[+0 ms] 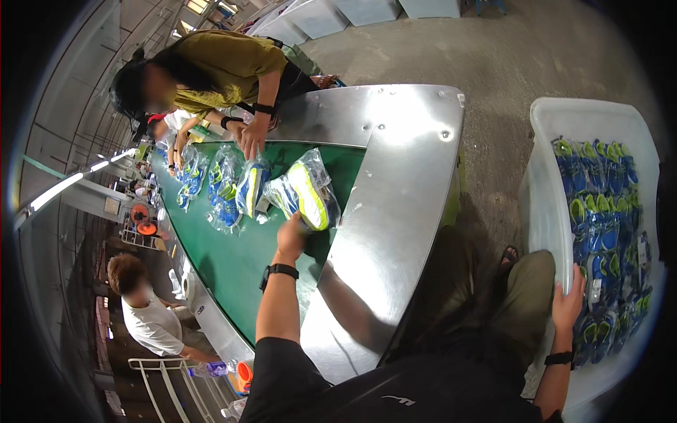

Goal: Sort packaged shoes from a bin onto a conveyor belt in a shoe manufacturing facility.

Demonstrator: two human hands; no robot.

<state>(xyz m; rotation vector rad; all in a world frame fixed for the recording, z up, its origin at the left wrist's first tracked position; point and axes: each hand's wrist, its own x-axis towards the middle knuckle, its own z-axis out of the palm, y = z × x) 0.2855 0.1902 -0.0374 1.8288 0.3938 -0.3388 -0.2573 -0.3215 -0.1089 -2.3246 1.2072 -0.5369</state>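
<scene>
My left hand (290,240) is closed on the near end of a pair of sneakers (309,192) in a clear plastic bag, with white and neon-yellow soles. The pair is over the end of the green conveyor belt (226,271), by its metal edge. More bagged blue and yellow sneakers (224,185) lie farther up the belt. At my right side, my right hand (567,302) grips the rim of a large white plastic bin (552,183). Inside that bin stand several rows of bagged blue sneakers (599,218) with neon-yellow linings.
A wide metal end plate (395,190) borders the belt. Across it, a person in an olive shirt (233,67) handles bagged shoes; another in white (151,324) is at the left. White bins (317,17) line the far floor. Bottles (211,368) stand near a rack at lower left.
</scene>
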